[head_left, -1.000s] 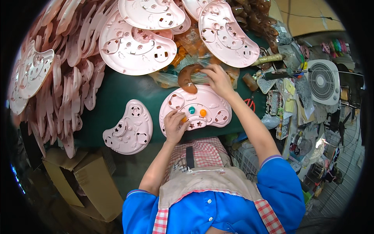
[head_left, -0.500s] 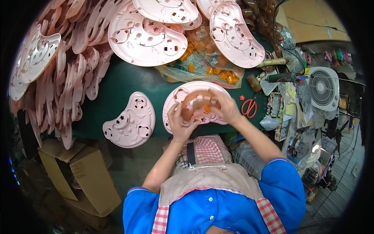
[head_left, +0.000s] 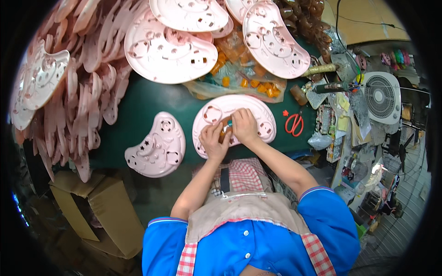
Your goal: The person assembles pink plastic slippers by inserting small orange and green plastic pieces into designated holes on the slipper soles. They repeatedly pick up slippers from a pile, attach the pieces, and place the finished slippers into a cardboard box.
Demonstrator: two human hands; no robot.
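- Under both grips lies the glossy brown, curved plastic piece (head_left: 225, 131), mostly covered by fingers, with a small round teal button (head_left: 229, 123) showing at it.
- The left hand (head_left: 214, 140) has its fingers bent onto the piece's left part; the right hand (head_left: 245, 126) lies over its right part, fingers close together. Whether either grip is clamped on it or only pressing, I cannot tell.
- Beneath the grips is the pale pink, bean-shaped plastic panel (head_left: 225, 104). The piece has been brought to it, but whether it is seated is hidden.
- Left of the grips, a second pale pink, curved plastic panel (head_left: 162, 149) bears no brown piece, so it looks unfitted; so do the large pale pink plastic panels (head_left: 170, 55) beyond the grips.
- Just beyond the grips, the clear plastic bag (head_left: 202, 89) holds small orange plastic parts (head_left: 264, 87); right of them, red-handled scissors (head_left: 294, 125) lie on the dark green counter (head_left: 152, 99).
- Half a second earlier the grips were wider apart and the piece was blurred, with more of it visible; now they are closer together and cover most of it.
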